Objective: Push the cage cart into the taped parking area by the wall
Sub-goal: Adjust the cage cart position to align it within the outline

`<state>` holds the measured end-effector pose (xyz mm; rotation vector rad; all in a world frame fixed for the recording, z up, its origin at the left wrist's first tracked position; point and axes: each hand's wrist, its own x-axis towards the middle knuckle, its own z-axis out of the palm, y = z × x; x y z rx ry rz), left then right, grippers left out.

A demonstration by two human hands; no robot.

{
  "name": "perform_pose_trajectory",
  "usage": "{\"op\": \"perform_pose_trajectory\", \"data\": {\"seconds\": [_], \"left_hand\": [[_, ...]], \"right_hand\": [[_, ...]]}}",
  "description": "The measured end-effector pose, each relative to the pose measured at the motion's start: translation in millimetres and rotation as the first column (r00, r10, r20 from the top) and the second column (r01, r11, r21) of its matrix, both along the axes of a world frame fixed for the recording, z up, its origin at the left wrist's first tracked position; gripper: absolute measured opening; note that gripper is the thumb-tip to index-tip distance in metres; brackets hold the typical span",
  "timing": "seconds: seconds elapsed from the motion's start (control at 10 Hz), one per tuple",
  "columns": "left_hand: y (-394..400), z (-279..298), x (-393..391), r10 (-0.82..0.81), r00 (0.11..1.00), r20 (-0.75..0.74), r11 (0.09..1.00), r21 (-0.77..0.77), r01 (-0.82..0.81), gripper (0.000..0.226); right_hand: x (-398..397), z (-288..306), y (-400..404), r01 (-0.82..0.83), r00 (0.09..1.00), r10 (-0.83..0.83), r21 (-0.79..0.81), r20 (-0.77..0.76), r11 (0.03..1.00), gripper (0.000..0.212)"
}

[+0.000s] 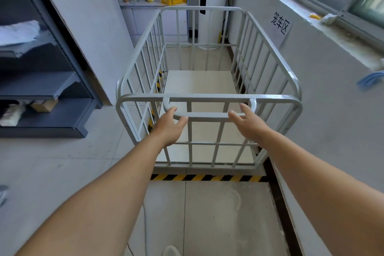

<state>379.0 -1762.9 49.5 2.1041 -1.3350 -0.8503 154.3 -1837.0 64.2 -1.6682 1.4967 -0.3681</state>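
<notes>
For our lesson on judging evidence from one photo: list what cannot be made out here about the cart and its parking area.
- Head view: cage cart wheels, hidden under its base.
- Head view: striped tape along the far and right sides, hidden by the cart.
- Head view: whether left hand or right hand touches the handle; fingers look loose.

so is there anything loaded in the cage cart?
No, the cage cart shows only its bare floor panel between the bars.
</notes>
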Motion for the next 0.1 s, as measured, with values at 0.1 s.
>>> {"op": "perform_pose_trajectory", "data": {"seconds": [0.1], "left_hand": [[4.8, 16.6, -16.9, 0.066, 0.995, -0.069, 0.994, -0.082, -0.071, 0.061]], "right_hand": [[-12.1, 15.3, 3.8, 0.075, 0.989, -0.065, -0.077, 0.134, 0.994, 0.070]]}}
